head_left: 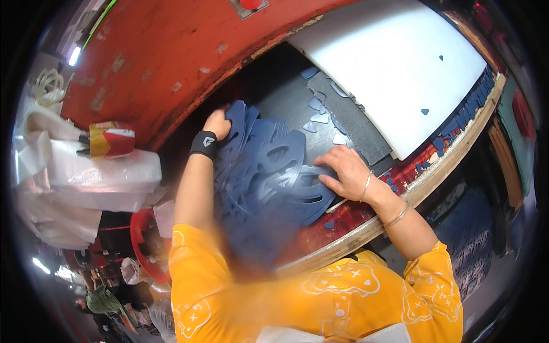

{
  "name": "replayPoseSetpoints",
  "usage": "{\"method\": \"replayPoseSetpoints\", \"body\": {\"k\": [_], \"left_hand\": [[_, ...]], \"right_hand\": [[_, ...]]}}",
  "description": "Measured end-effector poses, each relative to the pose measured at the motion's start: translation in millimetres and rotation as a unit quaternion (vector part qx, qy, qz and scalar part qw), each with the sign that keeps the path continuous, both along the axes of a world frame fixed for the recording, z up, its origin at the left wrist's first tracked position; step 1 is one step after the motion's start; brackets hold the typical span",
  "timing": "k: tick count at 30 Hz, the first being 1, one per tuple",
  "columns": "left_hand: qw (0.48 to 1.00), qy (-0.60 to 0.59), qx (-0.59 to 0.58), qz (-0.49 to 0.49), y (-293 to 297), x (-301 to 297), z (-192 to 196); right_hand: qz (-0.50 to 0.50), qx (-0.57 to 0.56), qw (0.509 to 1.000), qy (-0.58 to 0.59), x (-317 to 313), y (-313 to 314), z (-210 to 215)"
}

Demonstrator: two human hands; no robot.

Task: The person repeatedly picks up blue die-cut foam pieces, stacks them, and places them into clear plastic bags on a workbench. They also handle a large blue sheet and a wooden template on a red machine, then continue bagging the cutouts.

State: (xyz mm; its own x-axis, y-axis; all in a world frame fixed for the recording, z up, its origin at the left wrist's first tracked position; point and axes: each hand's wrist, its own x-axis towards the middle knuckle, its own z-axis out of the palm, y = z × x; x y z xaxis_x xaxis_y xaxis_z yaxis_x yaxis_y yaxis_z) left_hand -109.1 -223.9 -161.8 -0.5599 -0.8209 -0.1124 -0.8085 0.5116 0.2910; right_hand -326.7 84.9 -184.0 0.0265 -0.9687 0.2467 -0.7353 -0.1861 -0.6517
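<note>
1. In the head view, a person in a yellow shirt (320, 297) leaned over a table (366, 226) with a pale wooden edge and a worn red top.
2. A heap of dark blue cut-out sheets (269, 183) lay on the table in front of the person, between both hands.
3. The left hand (218, 123) was at the far left end of the heap. Its fingers were curled around the top edge of a blue sheet and held it tight.
4. A black wristband (204, 144) sat on the left wrist.
5. The right hand (343, 170) lay flat on the right side of the heap. Its fingers were spread out and pressed down on the blue sheets, not closed around anything.
6. Two thin bracelets (380, 201) were on the right arm.
7. Small blue scraps (320, 114) lay on a dark grey mat (349, 123) just behind the heap.
8. A big white board (394, 63) lay behind the mat, with a few tiny blue bits on it.
9. More blue strips (466, 111) hung along the right edge of the white board.
10. A big red machine wall (171, 51) curved behind the table.
11. On the left, white plastic bags (86, 177) were piled up, with a red and yellow box (111, 140) on top.
12. A red tub (143, 240) sat low down on the left.
</note>
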Motion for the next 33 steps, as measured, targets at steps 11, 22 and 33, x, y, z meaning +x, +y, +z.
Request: {"method": "replayPoseSetpoints", "body": {"k": [11,22,33], "left_hand": [[0.988,0.005,0.09,-0.128,31.5,-2.1,20.2],[0.812,0.542,-0.214,0.034,93.0,184.9,74.6],[0.952,0.252,0.171,-0.007,86.0,156.0,140.0]], "right_hand": [[0.003,0.024,1.0,0.004,-1.7,-2.0,1.6],[0.009,0.028,1.0,0.008,-0.3,-1.7,2.9],[0.016,-0.003,1.0,0.005,-0.2,0.5,0.5]]}}
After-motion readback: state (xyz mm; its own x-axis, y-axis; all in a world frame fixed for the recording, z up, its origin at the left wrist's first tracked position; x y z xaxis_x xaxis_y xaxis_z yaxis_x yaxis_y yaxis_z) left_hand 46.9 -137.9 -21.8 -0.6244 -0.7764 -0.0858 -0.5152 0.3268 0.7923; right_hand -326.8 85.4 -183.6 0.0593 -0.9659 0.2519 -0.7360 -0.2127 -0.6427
